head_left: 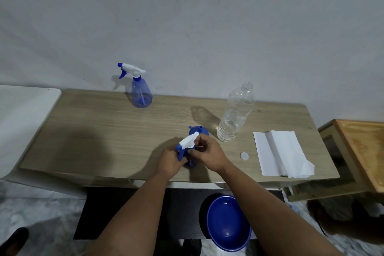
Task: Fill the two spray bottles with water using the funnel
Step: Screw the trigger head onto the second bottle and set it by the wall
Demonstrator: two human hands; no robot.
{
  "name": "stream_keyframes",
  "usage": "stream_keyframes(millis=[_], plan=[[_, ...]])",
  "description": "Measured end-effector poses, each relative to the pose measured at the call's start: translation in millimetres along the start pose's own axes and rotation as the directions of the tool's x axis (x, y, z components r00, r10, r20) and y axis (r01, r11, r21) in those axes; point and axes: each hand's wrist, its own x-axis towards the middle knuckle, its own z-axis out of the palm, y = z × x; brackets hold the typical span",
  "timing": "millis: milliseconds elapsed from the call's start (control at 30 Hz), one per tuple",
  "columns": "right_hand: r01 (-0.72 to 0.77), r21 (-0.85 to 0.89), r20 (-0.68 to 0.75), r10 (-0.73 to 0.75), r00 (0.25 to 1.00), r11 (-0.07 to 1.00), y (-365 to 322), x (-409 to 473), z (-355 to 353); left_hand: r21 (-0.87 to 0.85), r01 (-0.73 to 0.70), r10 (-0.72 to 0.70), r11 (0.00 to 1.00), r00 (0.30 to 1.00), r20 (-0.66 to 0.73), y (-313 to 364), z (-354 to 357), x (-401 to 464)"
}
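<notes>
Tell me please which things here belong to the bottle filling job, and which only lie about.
For the job: near spray bottle, held by both hands; far spray bottle; blue funnel; water bottle.
Lying about: white cap; paper tissue; blue bowl.

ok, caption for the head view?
Both hands grip near spray bottle; second bottle, funnel behind.

Wood table [87,131], spray btl [141,91], water btl [234,118], napkins [280,154]

Both hands on the near spray bottle [190,161] on the wooden surface [104,131], left hand [170,162] gripping its body, right hand [207,155] at its white spray head [188,141], blue funnel [197,130] just behind, second spray bottle [140,91] upright at the back, open water bottle [235,114] to the right
</notes>
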Motion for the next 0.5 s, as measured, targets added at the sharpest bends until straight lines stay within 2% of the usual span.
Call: stream_keyframes(millis=[100, 267, 400, 500], plan=[[-0.028, -0.024, -0.065, 0.027, 0.998, 0.999, -0.8, 1.7, 4.3, 0.0, 0.002, -0.002, 1.0, 1.0, 0.013, -3.5, 0.6, 3.3], [-0.018, 0.017, 0.051, 0.017, 0.999, 1.0, -1.9, 2.5, -3.3, 0.015, -0.013, 0.013, 1.0, 1.0, 0.0, -5.0, 0.1, 4.6], [-0.035, -0.031, -0.014, 0.035, 0.999, 0.999, 0.1, 5.0, 2.3, 0.03, -0.021, 0.02, 0.999, 1.0, 0.019, -0.5, -0.8, 1.4], [-0.037, -0.065, 0.082, 0.043, 0.996, 0.997, -3.3, 9.3, -0.2, 0.01, -0.038, 0.038, 0.999, 0.999, 0.016, -5.3, -1.1, 3.8]])
